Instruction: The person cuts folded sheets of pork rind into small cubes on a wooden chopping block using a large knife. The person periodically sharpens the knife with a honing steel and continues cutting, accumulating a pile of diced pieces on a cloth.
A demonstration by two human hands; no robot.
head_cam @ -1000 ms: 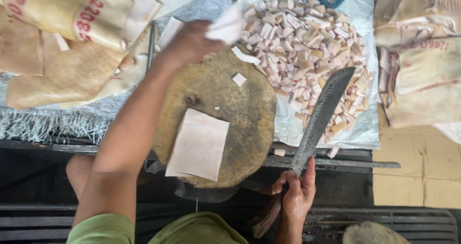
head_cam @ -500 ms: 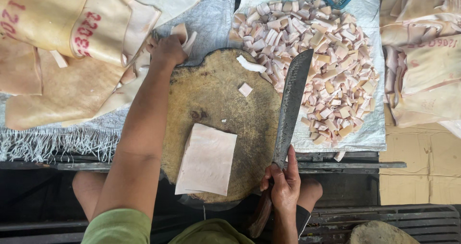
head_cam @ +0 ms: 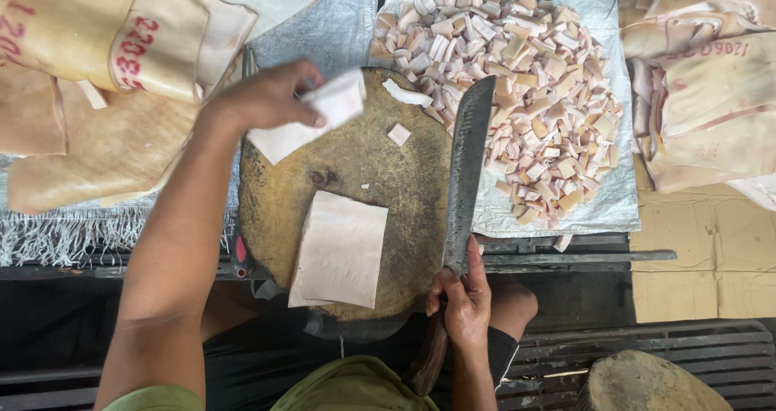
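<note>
- A pale slab (head_cam: 311,120) is pinched in the fingers of the left hand (head_cam: 263,96) over the far left of the round chopping block (head_cam: 356,185).
- The cleaver (head_cam: 467,168) is gripped by the right hand (head_cam: 465,298), fingers wrapped around the handle.
- Done: a heap of cut cubes (head_cam: 517,80), far right.
- Left: a square slab (head_cam: 339,249) uncut on the block; whole sheets (head_cam: 97,96) stacked far left.

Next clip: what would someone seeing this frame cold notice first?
Probably the long cleaver, held by the right hand with its blade lying along the right edge of the round wooden chopping block. Next, the big heap of small pale cut cubes on the woven sheet to the block's upper right. The left hand holds a pale slab piece over the block's upper left, and another flat slab lies on its near side.
</note>
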